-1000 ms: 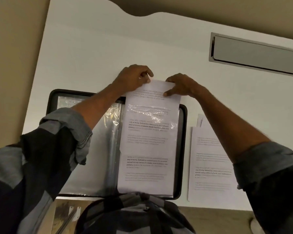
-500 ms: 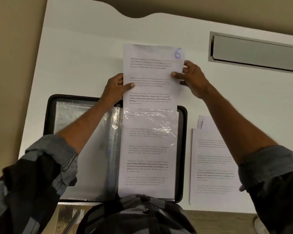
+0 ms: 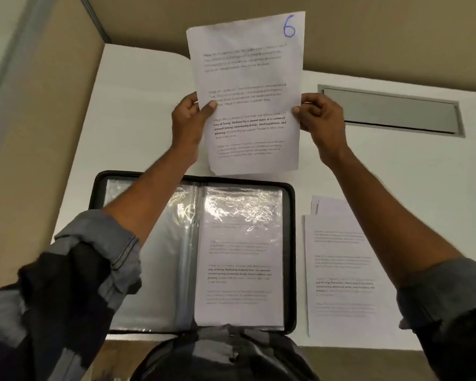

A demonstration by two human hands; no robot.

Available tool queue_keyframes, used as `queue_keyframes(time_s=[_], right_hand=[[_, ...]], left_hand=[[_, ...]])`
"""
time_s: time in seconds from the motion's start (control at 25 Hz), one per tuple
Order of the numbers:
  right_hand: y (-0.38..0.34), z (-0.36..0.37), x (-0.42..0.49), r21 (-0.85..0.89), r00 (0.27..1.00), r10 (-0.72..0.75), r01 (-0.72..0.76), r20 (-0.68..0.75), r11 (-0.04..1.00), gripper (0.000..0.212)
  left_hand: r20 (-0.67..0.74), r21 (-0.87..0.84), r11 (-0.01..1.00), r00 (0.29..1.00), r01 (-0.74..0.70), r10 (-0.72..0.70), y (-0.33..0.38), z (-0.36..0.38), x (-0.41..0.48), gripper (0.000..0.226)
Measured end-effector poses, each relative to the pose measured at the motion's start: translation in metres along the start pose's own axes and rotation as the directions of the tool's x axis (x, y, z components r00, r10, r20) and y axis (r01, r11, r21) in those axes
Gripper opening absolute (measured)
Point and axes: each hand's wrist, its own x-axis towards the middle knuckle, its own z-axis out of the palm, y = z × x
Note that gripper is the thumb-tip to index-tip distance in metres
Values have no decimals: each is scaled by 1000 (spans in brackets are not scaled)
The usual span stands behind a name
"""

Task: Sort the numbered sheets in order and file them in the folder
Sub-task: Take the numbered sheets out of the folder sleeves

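Beyond the open folder (image 3: pixel 291 257), the left hand (image 3: pixel 188 122) and right hand (image 3: pixel 323 115) each pinch a side edge of sheet 6 (image 3: pixel 248 92); apparently several loose sheets (image 3: pixel 341 270) lie right of the folder.

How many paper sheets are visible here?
4: sheet 6 held up; filed sheet in the folder; top sheet and lower sheet stacked beside it; more may hide underneath.

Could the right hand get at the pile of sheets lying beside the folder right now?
Probably yes, once freed: the right hand and left hand both pinch the sheet marked 6. The pile of sheets lies uncovered on the table, right of the folder, under that forearm.
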Motion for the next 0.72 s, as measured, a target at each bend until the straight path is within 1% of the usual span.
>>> queue_keyframes(time_s=[0.12, 0.24, 0.4, 0.52, 0.6, 0.72], right_hand=[[-20, -31, -28, 24, 996, -63, 64, -69, 998, 31], [-19, -75, -77, -9, 992, -50, 49, -117, 999, 32], [16, -141, -156, -55, 979, 76, -87, -187, 995, 31], [55, -178, -212, -58, 948, 193, -214, -254, 975, 27], [81, -192, -245, -79, 907, 264, -304, -328, 949, 24], [129, -203, -283, -123, 821, 354, -449, -447, 885, 26]], left_hand=[[82, 38, 999, 997, 2, -5, 16, 21, -26, 30], [164, 116, 992, 984, 43, -62, 11, 42, -68, 31], [274, 209, 972, 948, 107, -163, -30, 72, -134, 28], [337, 288, 939, 899, 185, -281, -75, 94, -181, 25], [359, 361, 906, 864, 220, -353, -107, 107, -209, 25], [389, 460, 857, 815, 232, -429, -146, 118, -239, 31]])
